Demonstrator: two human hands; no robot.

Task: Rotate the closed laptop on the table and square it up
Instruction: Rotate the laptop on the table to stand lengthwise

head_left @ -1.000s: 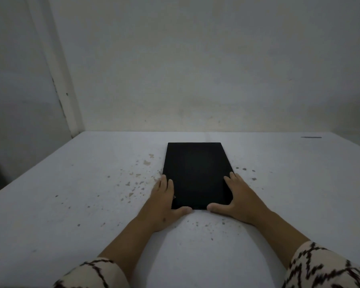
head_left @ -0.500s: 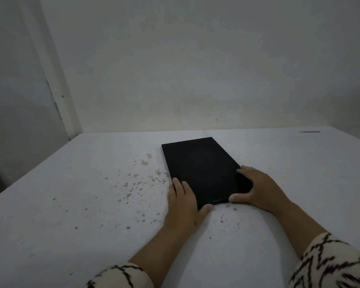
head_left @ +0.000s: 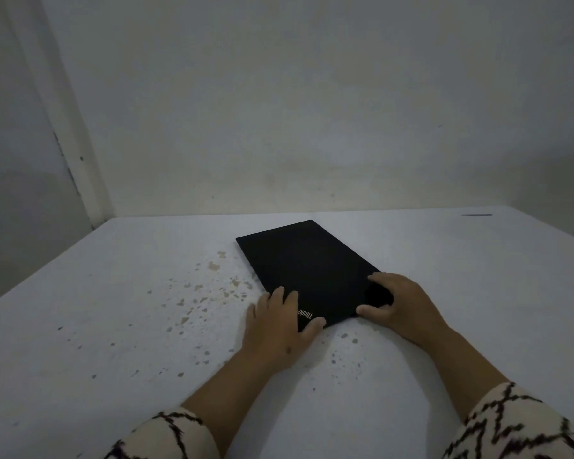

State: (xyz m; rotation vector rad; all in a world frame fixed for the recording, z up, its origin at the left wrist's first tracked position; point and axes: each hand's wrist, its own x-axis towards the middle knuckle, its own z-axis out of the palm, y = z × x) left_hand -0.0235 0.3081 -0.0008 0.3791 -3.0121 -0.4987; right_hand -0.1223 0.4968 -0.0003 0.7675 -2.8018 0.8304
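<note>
A closed black laptop lies flat on the white table, skewed so its far end points left and its near corner points toward me. My left hand grips the near left corner, fingers on the lid and thumb against the near edge beside the lid's logo. My right hand grips the near right corner, fingers on top and thumb along the edge.
The table meets a pale wall at the back and a wall corner at the left. Brown chipped spots speckle the tabletop left of the laptop. A thin dark object lies at the far right.
The laptop has turned counterclockwise from straight lengthwise to skewed. Both hands moved rightward with its near end, keeping hold of the corners.
</note>
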